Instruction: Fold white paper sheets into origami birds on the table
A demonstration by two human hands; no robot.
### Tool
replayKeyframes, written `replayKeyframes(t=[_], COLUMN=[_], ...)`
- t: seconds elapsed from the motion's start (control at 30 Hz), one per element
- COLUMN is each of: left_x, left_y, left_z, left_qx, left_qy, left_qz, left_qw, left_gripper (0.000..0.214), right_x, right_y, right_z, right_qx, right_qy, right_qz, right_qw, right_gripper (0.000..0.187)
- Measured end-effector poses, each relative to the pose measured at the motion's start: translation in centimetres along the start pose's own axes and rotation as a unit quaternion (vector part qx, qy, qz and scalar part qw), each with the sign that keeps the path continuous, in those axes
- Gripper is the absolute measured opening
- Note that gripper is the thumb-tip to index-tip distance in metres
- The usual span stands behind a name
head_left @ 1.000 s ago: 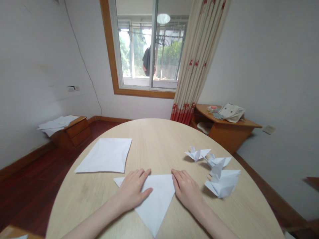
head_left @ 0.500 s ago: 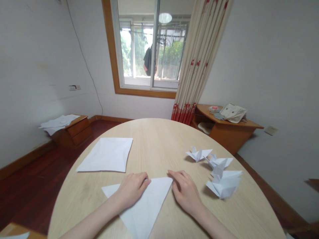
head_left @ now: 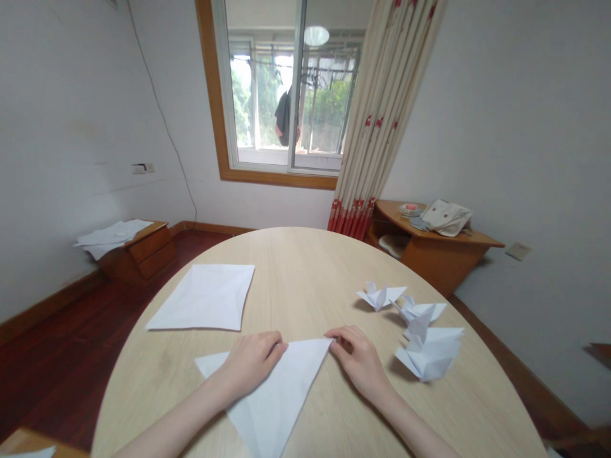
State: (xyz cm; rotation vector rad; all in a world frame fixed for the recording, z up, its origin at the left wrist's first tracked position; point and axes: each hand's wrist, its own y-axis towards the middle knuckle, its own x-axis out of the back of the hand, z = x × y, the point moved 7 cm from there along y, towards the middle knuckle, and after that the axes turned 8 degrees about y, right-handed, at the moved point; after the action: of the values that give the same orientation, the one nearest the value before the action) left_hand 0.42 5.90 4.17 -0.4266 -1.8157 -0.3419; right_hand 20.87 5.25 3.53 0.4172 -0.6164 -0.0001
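Note:
A white sheet of paper (head_left: 281,388), folded into a triangle, lies in front of me with one point towards me. My left hand (head_left: 255,359) rests across its left part, fingers curled and closed at the far edge; the fingertips are partly hidden. At the far right corner, my right hand (head_left: 357,356) pinches the paper between thumb and forefinger. Right of that hand stand several folded paper birds, the nearest paper bird (head_left: 432,353) being the largest in view.
A stack of square white paper (head_left: 205,296) lies at the left of the round wooden table (head_left: 305,273). Beyond the table are a low drawer cabinet (head_left: 150,248) with papers on top, a curtain (head_left: 370,127), and a corner desk (head_left: 443,248) with a cloth bag.
My right thumb and forefinger have closed on the paper's right corner, where the forefinger was stretched out before. My left hand has barely moved.

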Motion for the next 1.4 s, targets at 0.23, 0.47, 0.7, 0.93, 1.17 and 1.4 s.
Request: replayKeyframes(t=[0.23,0.47,0.7,0.93,1.17,1.4], left_x=[-0.1,-0.6,0.0,-1.1,-3.2,-3.8], left_y=[-0.2,-0.3,-0.5,-0.5,-0.5,-0.5], left_z=[-0.2,-0.8,-1.8,-1.8,-1.7,-1.7], left_qx=[-0.012,-0.035,-0.088,-0.129,-0.153,-0.176], left_qy=[-0.007,-0.041,-0.045,-0.082,-0.035,0.024], left_qz=[-0.013,-0.042,-0.076,-0.069,-0.009,0.017], left_qw=[1.000,0.998,0.992,0.986,0.988,0.984], left_gripper=[0.032,0.026,0.025,0.034,0.053,0.058], right_x=[-0.1,-4.2,-4.8,-3.8,-2.6,-2.5], right_y=[-0.9,-2.9,-2.8,-2.5,-2.3,-2.5], right_z=[3.1,4.8,3.7,2.2,1.6,1.1], right_qx=[0.145,0.179,0.118,0.001,-0.078,-0.088], right_qy=[-0.064,-0.137,-0.180,-0.207,-0.217,-0.236], right_qz=[0.008,0.209,0.257,0.270,0.300,0.295], right_qw=[0.987,0.952,0.942,0.940,0.926,0.922], right_gripper=[0.035,0.043,0.052,0.062,0.073,0.075])
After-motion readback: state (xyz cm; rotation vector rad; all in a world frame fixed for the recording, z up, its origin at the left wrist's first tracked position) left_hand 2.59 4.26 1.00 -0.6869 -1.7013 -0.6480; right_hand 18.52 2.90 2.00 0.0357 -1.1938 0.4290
